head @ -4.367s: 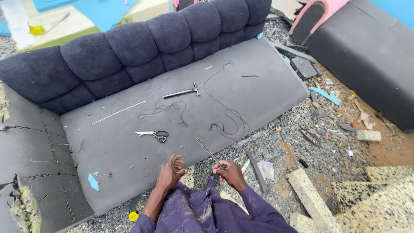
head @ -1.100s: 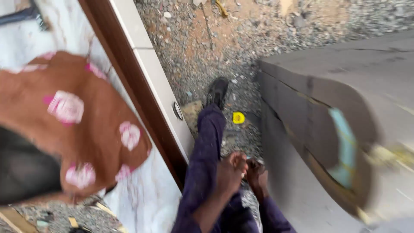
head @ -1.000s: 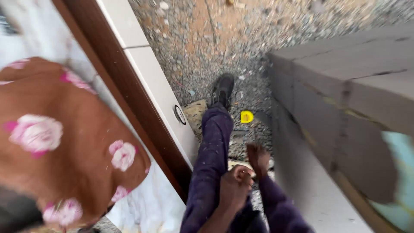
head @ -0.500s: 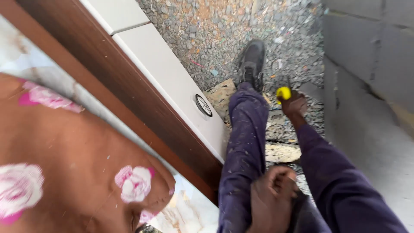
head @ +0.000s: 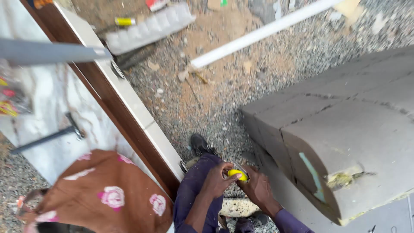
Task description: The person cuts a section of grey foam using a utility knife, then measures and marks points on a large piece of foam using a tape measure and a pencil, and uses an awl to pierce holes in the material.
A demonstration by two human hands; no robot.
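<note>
A small round yellow object (head: 237,174) sits between my two hands, low in the middle of the head view. My right hand (head: 256,186) cups it from the right and below. The fingers of my left hand (head: 218,179) touch its left side. Both hands hover above my purple trouser leg (head: 195,190) and black shoe (head: 201,145), which stands on gravel.
A grey upholstered sofa arm (head: 345,129) rises close on the right. On the left is a white panel with a brown wooden edge (head: 125,116), holding a brown flowered cloth (head: 108,194) and a hammer (head: 51,136). A white pipe (head: 258,32) and scraps lie on the gravel ahead.
The view swung from the sofa down to the gravel. My right hand reached to the yellow object on the ground and brought it back up to my left hand.
</note>
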